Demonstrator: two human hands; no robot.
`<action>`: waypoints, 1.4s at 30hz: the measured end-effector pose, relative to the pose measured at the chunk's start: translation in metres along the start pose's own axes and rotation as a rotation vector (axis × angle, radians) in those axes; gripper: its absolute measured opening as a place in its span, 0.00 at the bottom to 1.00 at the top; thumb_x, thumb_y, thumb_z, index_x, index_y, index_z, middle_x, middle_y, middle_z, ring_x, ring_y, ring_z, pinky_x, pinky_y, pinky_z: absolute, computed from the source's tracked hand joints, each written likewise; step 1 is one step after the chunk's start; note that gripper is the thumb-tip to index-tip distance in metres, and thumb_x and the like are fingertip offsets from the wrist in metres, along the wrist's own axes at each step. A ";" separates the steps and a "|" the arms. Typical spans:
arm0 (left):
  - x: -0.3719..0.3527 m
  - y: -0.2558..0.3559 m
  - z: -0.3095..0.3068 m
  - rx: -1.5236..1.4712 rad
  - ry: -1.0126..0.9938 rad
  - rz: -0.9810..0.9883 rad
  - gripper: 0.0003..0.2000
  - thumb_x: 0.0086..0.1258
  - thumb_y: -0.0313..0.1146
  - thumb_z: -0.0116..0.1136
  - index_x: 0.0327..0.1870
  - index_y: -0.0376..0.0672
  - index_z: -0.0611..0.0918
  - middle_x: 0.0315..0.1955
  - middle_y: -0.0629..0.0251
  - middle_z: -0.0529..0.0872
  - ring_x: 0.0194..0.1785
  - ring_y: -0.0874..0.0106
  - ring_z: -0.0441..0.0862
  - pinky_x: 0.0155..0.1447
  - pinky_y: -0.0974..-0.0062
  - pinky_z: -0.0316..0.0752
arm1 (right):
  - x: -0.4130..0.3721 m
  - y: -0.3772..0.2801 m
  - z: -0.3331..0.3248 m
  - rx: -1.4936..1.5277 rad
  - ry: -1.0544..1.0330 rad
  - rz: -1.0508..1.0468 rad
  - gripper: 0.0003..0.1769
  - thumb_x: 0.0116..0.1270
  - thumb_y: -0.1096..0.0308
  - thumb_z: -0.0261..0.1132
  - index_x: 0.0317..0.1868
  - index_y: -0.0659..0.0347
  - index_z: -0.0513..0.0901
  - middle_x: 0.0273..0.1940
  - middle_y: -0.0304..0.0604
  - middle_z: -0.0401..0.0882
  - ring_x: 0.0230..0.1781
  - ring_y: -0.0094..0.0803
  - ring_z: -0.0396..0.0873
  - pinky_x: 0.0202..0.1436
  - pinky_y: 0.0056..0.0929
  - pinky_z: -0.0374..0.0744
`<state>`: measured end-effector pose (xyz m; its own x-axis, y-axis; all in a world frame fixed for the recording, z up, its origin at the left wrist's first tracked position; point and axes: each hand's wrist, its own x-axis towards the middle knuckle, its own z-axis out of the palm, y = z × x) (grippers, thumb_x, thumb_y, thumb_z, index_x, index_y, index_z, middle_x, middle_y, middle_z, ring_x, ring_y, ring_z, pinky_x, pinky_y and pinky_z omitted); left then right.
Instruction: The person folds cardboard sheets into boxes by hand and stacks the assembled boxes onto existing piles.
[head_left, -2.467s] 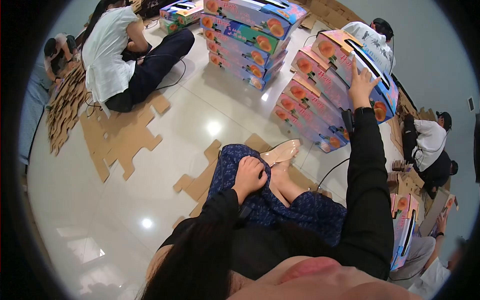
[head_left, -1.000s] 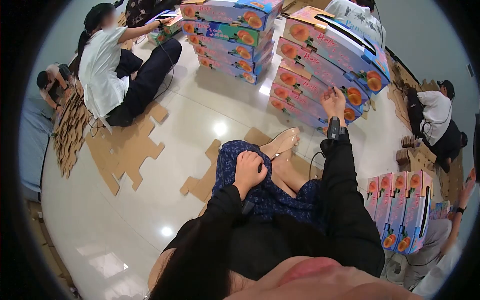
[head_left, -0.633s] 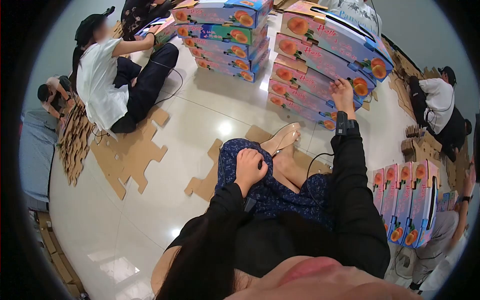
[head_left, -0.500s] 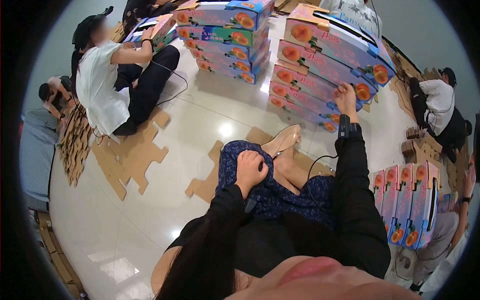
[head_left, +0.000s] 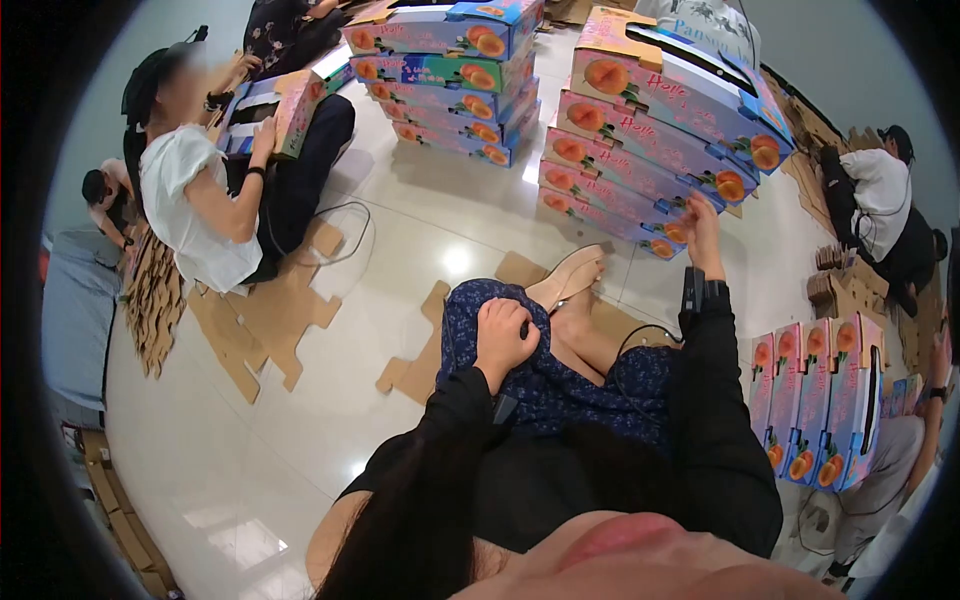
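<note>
On my bent knee, over the dark blue patterned skirt [head_left: 590, 400], rests my left hand [head_left: 505, 335], its fingers lying loosely on the cloth. My right hand [head_left: 703, 235] is raised in front of the right-hand stack of printed fruit cartons [head_left: 625, 125]. Its fingers are loosely bent and overlap the lower cartons in this view, with no object visible in them. Each carton in that stack is pink and blue with orange fruit pictures. The top one [head_left: 680, 75] has a black carrying strip along its upper side.
A second carton stack [head_left: 440, 75] stands further left. Cut cardboard sheets [head_left: 255, 325] lie on the tiled floor. At left a seated person [head_left: 200, 200] handles a carton [head_left: 265, 115]. Upright cartons [head_left: 815, 400] stand at right beside another person's leg [head_left: 885, 480]. A cable runs from my right wrist.
My right hand has shifted slightly right and down beside the stack. The seated person at left has tilted their carton and moved an arm. My left hand stays on the knee.
</note>
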<state>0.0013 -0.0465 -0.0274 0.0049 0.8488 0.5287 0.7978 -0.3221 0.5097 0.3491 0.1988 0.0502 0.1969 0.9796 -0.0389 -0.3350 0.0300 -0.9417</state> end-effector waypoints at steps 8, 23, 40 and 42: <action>0.001 0.004 -0.002 0.003 0.036 0.031 0.06 0.53 0.33 0.64 0.28 0.43 0.81 0.33 0.63 0.82 0.48 0.61 0.79 0.64 0.58 0.67 | 0.044 -0.020 -0.070 -0.937 0.855 -0.685 0.51 0.54 0.54 0.78 0.70 0.74 0.63 0.58 0.60 0.75 0.59 0.48 0.76 0.63 0.44 0.75; -0.003 -0.001 0.000 0.000 0.029 0.020 0.06 0.54 0.33 0.64 0.30 0.43 0.82 0.36 0.64 0.83 0.49 0.62 0.79 0.64 0.59 0.66 | 0.097 -0.076 -0.045 -0.602 0.454 -0.725 0.50 0.43 0.62 0.83 0.67 0.73 0.71 0.62 0.58 0.77 0.62 0.45 0.78 0.68 0.38 0.73; -0.002 -0.001 -0.003 -0.027 0.061 0.022 0.06 0.53 0.33 0.63 0.27 0.43 0.80 0.33 0.62 0.81 0.46 0.61 0.79 0.62 0.59 0.68 | 0.034 -0.044 -0.031 -0.812 0.532 -0.743 0.49 0.47 0.50 0.83 0.62 0.74 0.75 0.57 0.64 0.79 0.59 0.57 0.77 0.66 0.46 0.73; -0.003 -0.002 -0.002 -0.024 0.050 0.011 0.05 0.53 0.33 0.63 0.28 0.44 0.80 0.34 0.62 0.81 0.49 0.61 0.79 0.64 0.58 0.67 | 0.007 0.006 -0.061 -1.092 0.244 -0.738 0.45 0.52 0.51 0.80 0.63 0.73 0.75 0.59 0.65 0.77 0.63 0.57 0.73 0.69 0.49 0.69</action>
<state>-0.0021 -0.0493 -0.0285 -0.0169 0.8235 0.5670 0.7829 -0.3419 0.5198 0.4045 0.1939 0.0239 0.2086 0.7394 0.6402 0.7999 0.2477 -0.5467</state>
